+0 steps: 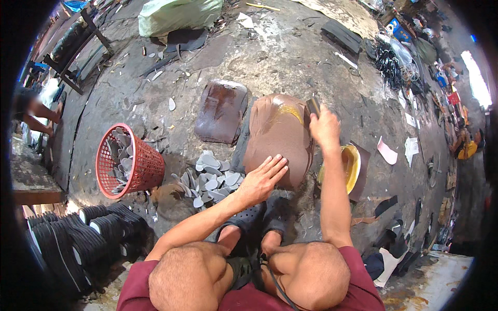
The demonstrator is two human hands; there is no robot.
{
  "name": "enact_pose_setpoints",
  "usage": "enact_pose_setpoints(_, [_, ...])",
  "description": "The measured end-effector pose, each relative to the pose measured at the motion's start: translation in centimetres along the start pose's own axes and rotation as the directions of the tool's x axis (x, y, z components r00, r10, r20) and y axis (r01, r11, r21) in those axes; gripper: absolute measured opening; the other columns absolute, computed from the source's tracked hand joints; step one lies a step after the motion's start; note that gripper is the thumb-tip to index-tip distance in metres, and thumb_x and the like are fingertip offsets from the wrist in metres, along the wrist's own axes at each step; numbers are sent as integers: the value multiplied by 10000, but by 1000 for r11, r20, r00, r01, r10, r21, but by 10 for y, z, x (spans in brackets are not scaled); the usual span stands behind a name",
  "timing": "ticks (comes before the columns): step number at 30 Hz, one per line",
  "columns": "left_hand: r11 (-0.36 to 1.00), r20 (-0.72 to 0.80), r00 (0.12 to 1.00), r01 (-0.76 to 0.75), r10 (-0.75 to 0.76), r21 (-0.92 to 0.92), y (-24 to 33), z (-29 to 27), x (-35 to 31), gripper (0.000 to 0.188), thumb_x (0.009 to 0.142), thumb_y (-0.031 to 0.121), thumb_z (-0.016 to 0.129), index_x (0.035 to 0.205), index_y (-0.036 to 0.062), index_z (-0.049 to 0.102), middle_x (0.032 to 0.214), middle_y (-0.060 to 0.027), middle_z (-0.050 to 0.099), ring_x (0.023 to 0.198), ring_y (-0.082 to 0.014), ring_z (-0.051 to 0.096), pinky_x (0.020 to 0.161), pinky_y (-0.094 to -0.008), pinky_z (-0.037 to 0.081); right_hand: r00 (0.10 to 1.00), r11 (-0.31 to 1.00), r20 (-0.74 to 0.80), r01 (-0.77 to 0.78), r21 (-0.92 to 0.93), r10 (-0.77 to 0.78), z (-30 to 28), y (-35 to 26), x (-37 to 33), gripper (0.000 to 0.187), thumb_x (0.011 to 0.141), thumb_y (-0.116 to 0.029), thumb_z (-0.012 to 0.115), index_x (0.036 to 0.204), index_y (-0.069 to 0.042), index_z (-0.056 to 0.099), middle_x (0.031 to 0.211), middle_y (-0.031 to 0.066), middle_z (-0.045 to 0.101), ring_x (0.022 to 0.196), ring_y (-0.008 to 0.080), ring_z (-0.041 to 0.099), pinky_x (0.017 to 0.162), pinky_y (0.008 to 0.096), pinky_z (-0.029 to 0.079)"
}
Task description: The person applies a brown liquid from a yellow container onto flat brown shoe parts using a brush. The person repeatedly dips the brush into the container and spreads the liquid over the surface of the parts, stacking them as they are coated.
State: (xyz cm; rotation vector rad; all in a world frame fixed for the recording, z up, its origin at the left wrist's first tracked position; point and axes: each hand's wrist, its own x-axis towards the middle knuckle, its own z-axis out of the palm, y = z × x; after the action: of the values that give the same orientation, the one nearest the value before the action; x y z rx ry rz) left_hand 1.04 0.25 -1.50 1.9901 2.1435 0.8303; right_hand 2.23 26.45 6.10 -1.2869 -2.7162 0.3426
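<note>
Concrete floor (290, 57) with two brown sheets (277, 135), left hand (262, 179) flat, right hand (324, 127) grip around one brush (313, 105).

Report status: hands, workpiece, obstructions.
Left hand flat on brown sheet. Right hand holds brush at sheet's far edge. Yellow glue bowl beside; nothing obstructing.

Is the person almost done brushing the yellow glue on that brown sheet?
Just begun, it seems: yellow glue covers only the brown sheet's top corner. The right hand holds the brush there; the left hand presses the sheet flat. The rest looks bare.
</note>
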Motion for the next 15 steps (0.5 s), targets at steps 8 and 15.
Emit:
enact_pose_setpoints(8, [1000, -2, 1000, -7, 7, 2, 2, 0, 4, 647, 784, 16, 629, 1420, -23, 511, 1573, -188, 419, 1516, -340, 324, 1249, -484, 288, 839, 862, 209, 503, 59, -503, 1, -69, 54, 299, 868, -209, 693, 1157, -133, 699, 1079, 166, 740, 1040, 387, 706, 865, 521, 555])
enact_pose_setpoints(15, [999, -45, 999, 26, -25, 23, -4, 4, 1, 654, 799, 9, 613, 1440, -19, 484, 1577, -197, 405, 1511, -347, 328, 1243, -483, 298, 265, 504, 582, 811, 296, -769, -5, -128, -24, 527, 731, -121, 642, 1202, -331, 756, 1086, 69, 766, 984, 329, 727, 863, 438, 574])
